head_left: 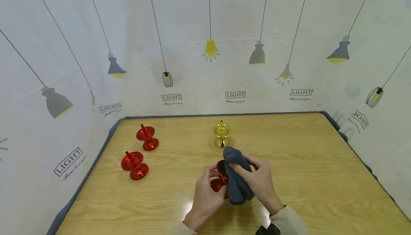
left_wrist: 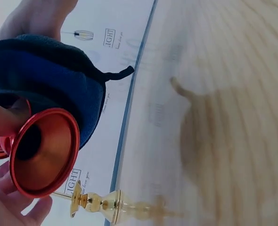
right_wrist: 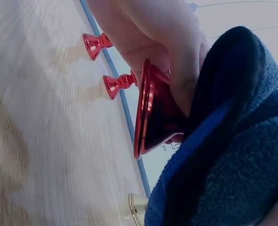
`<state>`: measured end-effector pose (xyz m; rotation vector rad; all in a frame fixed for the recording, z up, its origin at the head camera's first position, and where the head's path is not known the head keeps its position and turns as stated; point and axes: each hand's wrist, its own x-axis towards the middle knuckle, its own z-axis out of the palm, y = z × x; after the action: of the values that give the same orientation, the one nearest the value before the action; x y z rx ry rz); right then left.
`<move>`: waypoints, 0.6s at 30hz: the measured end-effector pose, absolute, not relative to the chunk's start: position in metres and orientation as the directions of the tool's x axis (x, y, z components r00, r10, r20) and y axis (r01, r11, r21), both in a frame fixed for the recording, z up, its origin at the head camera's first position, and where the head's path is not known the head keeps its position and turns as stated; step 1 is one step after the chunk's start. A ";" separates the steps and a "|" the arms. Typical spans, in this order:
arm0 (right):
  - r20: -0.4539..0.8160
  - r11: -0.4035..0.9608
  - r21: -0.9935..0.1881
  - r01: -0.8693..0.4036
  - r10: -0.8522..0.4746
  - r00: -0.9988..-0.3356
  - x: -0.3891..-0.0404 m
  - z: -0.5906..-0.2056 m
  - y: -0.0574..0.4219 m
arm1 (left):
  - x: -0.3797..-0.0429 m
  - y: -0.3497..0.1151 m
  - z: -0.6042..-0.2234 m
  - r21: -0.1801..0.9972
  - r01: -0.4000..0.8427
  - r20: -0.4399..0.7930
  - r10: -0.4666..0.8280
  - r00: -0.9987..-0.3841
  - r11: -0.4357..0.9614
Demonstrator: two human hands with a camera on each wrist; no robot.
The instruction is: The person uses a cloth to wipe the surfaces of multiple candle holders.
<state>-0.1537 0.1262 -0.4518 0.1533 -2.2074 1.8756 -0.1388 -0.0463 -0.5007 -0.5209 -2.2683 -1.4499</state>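
Observation:
Near the front of the table, my left hand (head_left: 205,197) grips a shiny red candle holder (head_left: 216,184) by its narrow middle. In the left wrist view, the hollow underside of its flared base (left_wrist: 52,157) shows. My right hand (head_left: 261,179) holds a folded dark blue cloth (head_left: 238,179), thumb on top, pressed against the candle holder's right side. The cloth covers part of the candle holder in the head view. A small loop (left_wrist: 120,74) sticks out from the cloth's edge in the left wrist view.
A gold candle holder (head_left: 221,135) stands upright just beyond the hands. Toward the left stand two more red candle holders, one farther back (head_left: 150,144) and one nearer (head_left: 139,172). A white curtain (head_left: 192,24) printed with lamps surrounds the wooden table (head_left: 305,149).

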 end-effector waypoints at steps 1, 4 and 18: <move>0.248 0.170 -0.957 -0.233 0.073 -0.966 -0.154 -0.451 0.127 | -0.139 -0.047 -0.500 0.771 0.507 0.507 0.109 -0.855 0.386; 0.247 0.163 -0.959 -0.234 0.063 -0.967 -0.155 -0.450 0.129 | -0.139 -0.049 -0.499 0.805 0.487 0.463 0.154 -0.873 0.340; 0.212 0.175 -0.965 -0.197 0.072 -0.974 -0.154 -0.452 0.134 | -0.140 -0.045 -0.505 0.794 0.523 0.498 0.162 -0.852 0.311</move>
<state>-0.1544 0.1335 -0.4518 0.1211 -2.2379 1.8887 -0.1401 -0.0448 -0.5050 -0.6156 -2.2576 -1.5545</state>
